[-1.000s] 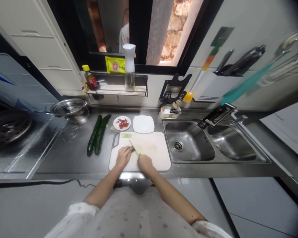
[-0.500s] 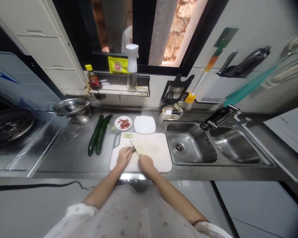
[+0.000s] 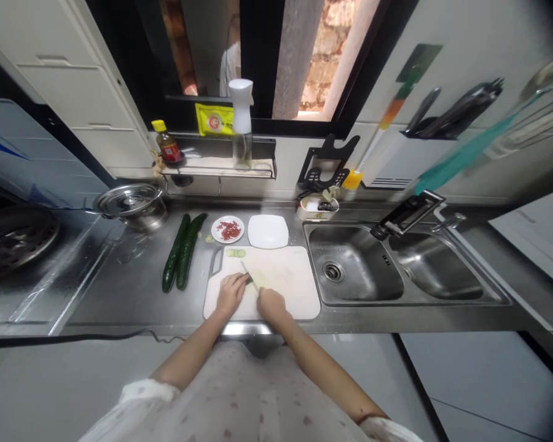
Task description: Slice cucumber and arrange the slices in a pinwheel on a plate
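My right hand [image 3: 271, 305] is closed round the handle of a knife [image 3: 251, 276], whose blade points up and left over the white cutting board [image 3: 299, 282]. Just left of the blade, my left hand [image 3: 231, 293] has its fingers together on a small dark green piece of cucumber [image 3: 249, 279], mostly hidden under the fingertips. Several pale cucumber slices [image 3: 236, 253] lie at the board's top left. Two whole cucumbers [image 3: 183, 253] rest side by side on the counter, left of the board.
Behind the board stand a plate of chopped red pieces [image 3: 228, 229] and a bare white plate [image 3: 268, 231]. A lidded steel pot [image 3: 136, 205] is at the back left. The double sink [image 3: 357, 264] is on the right, and a shelf [image 3: 212, 169] holds bottles.
The view has shifted very slightly. Both hands and the knife keep almost the same place on the board.
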Demonstrator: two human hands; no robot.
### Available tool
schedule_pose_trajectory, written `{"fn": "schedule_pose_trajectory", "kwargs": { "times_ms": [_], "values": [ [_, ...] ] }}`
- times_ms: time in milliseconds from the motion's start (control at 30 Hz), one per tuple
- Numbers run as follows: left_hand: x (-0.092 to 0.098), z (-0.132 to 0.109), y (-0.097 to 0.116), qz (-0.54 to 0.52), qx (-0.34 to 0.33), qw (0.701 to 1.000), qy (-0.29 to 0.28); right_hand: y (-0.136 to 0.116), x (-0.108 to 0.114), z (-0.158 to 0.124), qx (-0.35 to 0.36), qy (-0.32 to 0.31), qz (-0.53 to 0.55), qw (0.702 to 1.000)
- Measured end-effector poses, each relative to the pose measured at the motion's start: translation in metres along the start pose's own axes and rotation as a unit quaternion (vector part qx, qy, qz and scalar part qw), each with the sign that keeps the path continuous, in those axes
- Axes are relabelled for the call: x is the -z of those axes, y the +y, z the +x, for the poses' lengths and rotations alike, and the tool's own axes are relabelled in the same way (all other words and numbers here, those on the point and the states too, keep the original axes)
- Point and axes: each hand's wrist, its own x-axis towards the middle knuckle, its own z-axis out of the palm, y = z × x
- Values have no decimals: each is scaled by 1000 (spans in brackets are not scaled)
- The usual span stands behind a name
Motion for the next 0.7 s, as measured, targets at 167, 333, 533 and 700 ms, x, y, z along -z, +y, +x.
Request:
{"fn": "schedule_pose_trajectory", "kwargs": {
  "times_ms": [167, 333, 533, 700],
  "values": [
    [1, 0, 1, -3, 0, 1000, -1, 0, 0, 1, 2, 3, 5, 1000],
    [1, 0, 1, -8, -2, 1000, 1, 0, 1, -1, 5, 6, 3, 1000],
    [1, 0, 0, -8, -6, 1000, 3, -2, 7, -7, -3, -10, 1, 1000],
    [2, 0, 0, -9, -9, 1000, 2, -2, 8, -6, -3, -14, 3, 1000]
  ]
}}
